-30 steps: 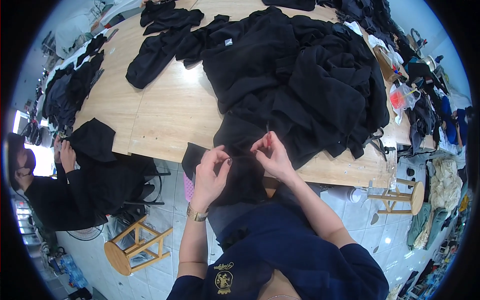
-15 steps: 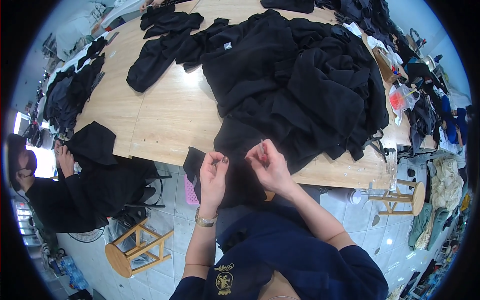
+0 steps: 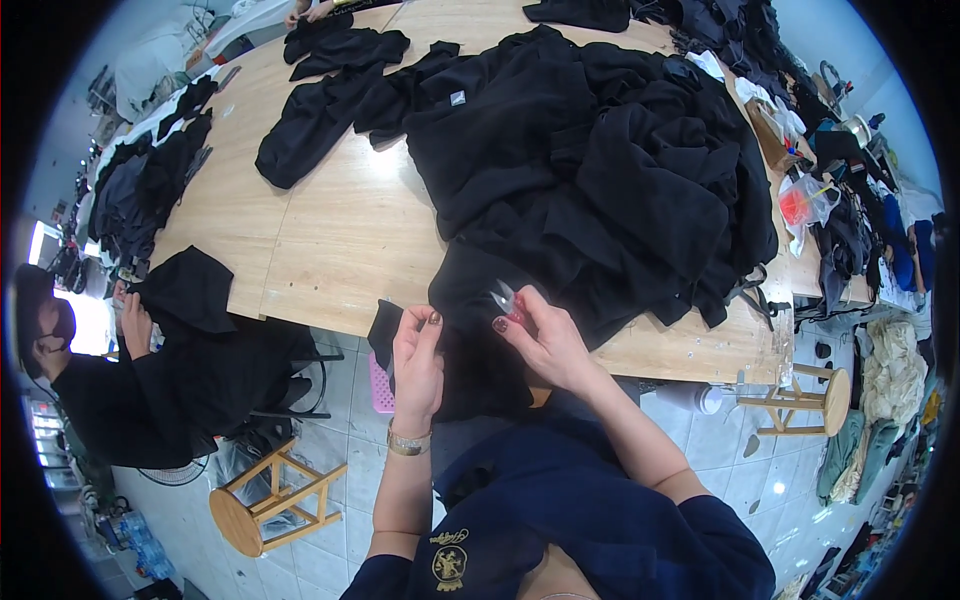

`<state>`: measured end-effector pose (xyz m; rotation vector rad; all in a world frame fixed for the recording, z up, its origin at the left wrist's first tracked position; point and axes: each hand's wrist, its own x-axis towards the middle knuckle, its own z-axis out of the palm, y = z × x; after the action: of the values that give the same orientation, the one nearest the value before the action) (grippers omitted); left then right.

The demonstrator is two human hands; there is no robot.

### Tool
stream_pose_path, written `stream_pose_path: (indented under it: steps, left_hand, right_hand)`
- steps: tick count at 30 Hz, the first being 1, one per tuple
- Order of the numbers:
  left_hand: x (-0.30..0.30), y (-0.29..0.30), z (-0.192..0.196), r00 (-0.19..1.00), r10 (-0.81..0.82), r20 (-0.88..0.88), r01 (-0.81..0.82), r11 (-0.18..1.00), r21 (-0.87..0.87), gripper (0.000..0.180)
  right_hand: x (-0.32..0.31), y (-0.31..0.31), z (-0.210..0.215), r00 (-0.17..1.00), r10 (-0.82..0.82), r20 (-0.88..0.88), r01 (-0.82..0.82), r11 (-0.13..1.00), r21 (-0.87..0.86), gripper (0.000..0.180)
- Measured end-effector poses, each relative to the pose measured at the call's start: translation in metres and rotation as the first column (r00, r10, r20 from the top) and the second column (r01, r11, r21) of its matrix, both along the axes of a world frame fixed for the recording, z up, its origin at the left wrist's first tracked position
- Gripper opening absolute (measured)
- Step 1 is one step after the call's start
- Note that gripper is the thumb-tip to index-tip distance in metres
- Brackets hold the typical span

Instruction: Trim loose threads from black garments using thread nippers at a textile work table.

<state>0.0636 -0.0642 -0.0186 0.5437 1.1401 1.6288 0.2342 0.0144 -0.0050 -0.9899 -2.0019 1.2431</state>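
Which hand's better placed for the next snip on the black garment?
Right. The right hand already holds the small red-handled thread snips, blades over the black fabric garment; the left hand pinches its edge.

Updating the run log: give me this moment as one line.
left hand: pinching black garment edge | right hand: holding thread snips, blades up | wooden table: black garment pile

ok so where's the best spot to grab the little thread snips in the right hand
By the red handle end, as the right hand does now. The thread snips point their metal blades up and away toward the black garment, so the handle faces the person; come from the near side, clear of the tips.
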Motion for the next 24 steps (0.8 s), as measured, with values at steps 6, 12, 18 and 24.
stream_pose_path:
  steps: [6,12,18,24]
  left_hand:
    - [-0.0006,0.0025,0.0016,0.999,0.048,-0.021,-0.048,0.999,0.016,0.003]
    - [-0.0014,0.0022,0.0038,0.998,0.038,-0.044,-0.036,0.998,0.046,0.004]
    - [0.0043,0.0044,0.0094,0.993,0.054,-0.104,-0.048,0.997,0.063,0.003]
    - [0.0040,0.0035,0.0062,0.982,-0.002,-0.190,0.022,0.995,0.101,0.005]
  right_hand:
    - [0.0019,-0.0007,-0.0043,0.980,-0.024,0.199,-0.045,0.940,0.338,0.031]
    - [0.0030,-0.0005,-0.0002,0.975,-0.001,0.224,-0.096,0.901,0.423,0.024]
    - [0.0019,-0.0008,0.0007,0.975,0.019,0.221,-0.112,0.902,0.417,0.023]
    - [0.0027,-0.0006,-0.0042,0.988,0.014,0.151,-0.067,0.934,0.350,0.031]
